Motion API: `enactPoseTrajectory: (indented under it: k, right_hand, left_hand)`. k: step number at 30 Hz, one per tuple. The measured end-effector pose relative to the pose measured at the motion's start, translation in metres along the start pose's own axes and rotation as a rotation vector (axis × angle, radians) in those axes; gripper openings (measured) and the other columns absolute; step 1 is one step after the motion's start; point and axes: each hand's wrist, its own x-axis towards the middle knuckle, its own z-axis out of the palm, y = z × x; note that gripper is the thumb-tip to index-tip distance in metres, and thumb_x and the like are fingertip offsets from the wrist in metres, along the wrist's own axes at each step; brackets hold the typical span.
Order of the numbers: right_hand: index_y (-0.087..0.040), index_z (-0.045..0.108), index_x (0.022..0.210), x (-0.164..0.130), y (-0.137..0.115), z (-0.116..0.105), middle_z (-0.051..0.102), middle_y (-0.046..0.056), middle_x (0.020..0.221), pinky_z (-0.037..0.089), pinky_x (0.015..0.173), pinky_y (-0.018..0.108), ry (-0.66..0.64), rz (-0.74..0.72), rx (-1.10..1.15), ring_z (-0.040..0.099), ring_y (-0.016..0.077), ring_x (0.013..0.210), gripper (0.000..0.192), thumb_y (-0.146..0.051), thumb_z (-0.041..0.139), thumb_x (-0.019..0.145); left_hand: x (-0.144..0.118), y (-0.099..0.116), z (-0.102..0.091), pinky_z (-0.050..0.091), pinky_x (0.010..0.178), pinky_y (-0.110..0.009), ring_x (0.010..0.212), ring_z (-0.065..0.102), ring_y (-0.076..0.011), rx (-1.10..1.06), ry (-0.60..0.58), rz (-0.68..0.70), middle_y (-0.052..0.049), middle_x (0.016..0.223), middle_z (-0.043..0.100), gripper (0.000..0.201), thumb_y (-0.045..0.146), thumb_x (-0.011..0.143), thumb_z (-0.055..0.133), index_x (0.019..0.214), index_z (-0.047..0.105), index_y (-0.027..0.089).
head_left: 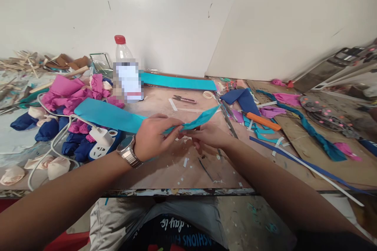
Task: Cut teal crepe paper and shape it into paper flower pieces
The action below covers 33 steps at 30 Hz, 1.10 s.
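A long turquoise paper strip (108, 114) runs from the left across the table into both hands. My left hand (156, 133), with a metal watch on its wrist, is closed on the strip, thumb and fingers pinching it. Close against it, my right hand (209, 135) pinches the strip's creased part, its fingers partly hidden below. The folded, pointed end of the strip sticks up to the right above my right hand. A second turquoise strip (179, 82) lies flat at the back by the wall.
Pink and navy crumpled rosettes (66, 94) and a power strip (103, 147) with a white cable crowd the left. A capped bottle (123, 49) and a phone (129, 82) stand behind. Thread snips (185, 99), a tape roll (207, 94) and an orange cutter (263, 121) lie further right.
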Motion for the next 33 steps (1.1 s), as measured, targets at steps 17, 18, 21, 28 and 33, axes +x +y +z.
enactPoseTrajectory:
  k: [17, 18, 21, 28, 33]
  right_hand:
    - [-0.022, 0.076, 0.107, 0.007, 0.025, -0.003, 0.076, 0.006, 0.115, 0.052, 0.097, 0.041, 0.009, -0.499, -0.508, 0.068, 0.0256, 0.105, 0.029, -0.043, 0.061, 0.094]
    - [-0.021, 0.075, 0.108, 0.006, 0.025, -0.004, 0.076, 0.006, 0.114, 0.053, 0.095, 0.040, -0.016, -0.492, -0.498, 0.068, 0.0251, 0.104, 0.030, -0.045, 0.062, 0.093]
    - [-0.019, 0.073, 0.102, 0.003, 0.018, -0.001, 0.075, 0.004, 0.093, 0.056, 0.077, 0.034, -0.035, -0.402, -0.414, 0.067, 0.0214, 0.085, 0.037, -0.052, 0.071, 0.085]
    - [-0.019, 0.069, 0.089, -0.001, 0.006, 0.016, 0.057, -0.003, 0.055, 0.043, 0.040, 0.022, -0.025, -0.012, -0.152, 0.054, 0.0121, 0.047, 0.033, -0.052, 0.067, 0.088]
    - [-0.018, 0.066, 0.079, 0.004, 0.014, 0.017, 0.056, -0.005, 0.053, 0.042, 0.041, 0.020, -0.041, -0.068, -0.071, 0.054, 0.0098, 0.046, 0.034, -0.052, 0.073, 0.083]
  left_hand:
    - [0.000, 0.001, -0.002, 0.054, 0.077, -0.027, 0.087, 0.076, -0.0174, -0.085, -0.049, -0.156, 0.000, 0.101, 0.081, 0.021, 0.031, 0.099, 0.058, 0.104, 0.076, 0.021]
    - [0.000, 0.001, -0.002, 0.054, 0.078, -0.026, 0.087, 0.076, -0.0171, -0.109, -0.057, -0.181, 0.000, 0.102, 0.081, 0.021, 0.032, 0.098, 0.059, 0.103, 0.076, 0.021]
    - [0.000, -0.001, -0.002, 0.053, 0.077, -0.026, 0.088, 0.075, -0.0169, -0.140, -0.058, -0.221, 0.000, 0.101, 0.081, 0.021, 0.033, 0.098, 0.060, 0.102, 0.077, 0.022]
    - [0.000, -0.002, -0.002, 0.053, 0.076, -0.025, 0.087, 0.075, -0.0162, -0.157, -0.065, -0.233, 0.000, 0.100, 0.081, 0.022, 0.034, 0.098, 0.060, 0.104, 0.077, 0.022]
    - [0.000, -0.002, -0.001, 0.052, 0.076, -0.025, 0.087, 0.075, -0.0166, -0.150, -0.028, -0.228, -0.001, 0.098, 0.081, 0.021, 0.034, 0.098, 0.060, 0.105, 0.076, 0.022]
